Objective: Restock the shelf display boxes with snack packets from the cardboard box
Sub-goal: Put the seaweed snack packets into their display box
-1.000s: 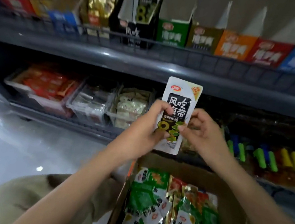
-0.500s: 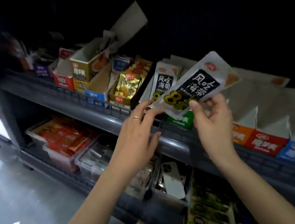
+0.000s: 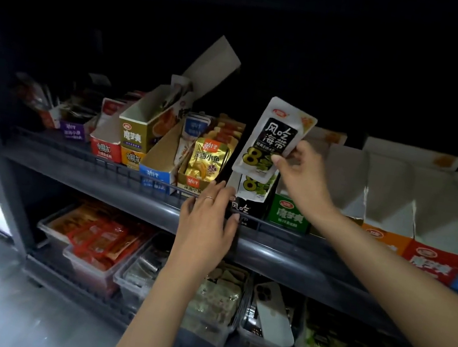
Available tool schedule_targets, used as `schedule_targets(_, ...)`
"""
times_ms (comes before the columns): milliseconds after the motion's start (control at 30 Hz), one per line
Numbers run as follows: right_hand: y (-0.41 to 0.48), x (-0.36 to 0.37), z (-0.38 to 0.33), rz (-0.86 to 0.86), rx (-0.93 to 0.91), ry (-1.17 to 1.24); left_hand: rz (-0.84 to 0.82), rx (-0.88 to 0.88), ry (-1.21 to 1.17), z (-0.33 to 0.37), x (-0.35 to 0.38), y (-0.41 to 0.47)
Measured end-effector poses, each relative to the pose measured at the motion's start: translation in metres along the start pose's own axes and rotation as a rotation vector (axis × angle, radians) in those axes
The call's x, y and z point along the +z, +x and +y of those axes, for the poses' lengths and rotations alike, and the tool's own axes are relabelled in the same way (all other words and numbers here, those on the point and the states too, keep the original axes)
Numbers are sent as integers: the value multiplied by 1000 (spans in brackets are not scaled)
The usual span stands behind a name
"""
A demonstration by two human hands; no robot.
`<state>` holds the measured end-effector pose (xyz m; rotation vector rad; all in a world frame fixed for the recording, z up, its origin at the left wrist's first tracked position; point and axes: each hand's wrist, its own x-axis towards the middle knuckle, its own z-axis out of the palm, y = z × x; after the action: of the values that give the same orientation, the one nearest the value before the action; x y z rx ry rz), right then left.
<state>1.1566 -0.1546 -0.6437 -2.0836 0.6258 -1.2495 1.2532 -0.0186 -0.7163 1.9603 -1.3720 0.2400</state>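
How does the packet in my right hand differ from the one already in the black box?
The held packet is pinched in the air by the right hand; the boxed packet stands in the black display box. The held packet tilts and shows most of its front; the boxed packet is mostly hidden behind it. Both carry the same yellow 8.

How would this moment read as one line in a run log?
step: shelving | right hand: pinches white-and-black packet above black display box | left hand: open, touching box front | placed: not yet
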Motion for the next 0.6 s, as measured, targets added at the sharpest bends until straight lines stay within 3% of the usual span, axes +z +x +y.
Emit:
schedule_targets(300, 8, -2, 9, -20, -71, -500, -22, -18, -19, 3, 1, 4)
schedule_targets(600, 19, 11, 6, -88, 17, -730, -21, 3, -41, 5, -1, 2)
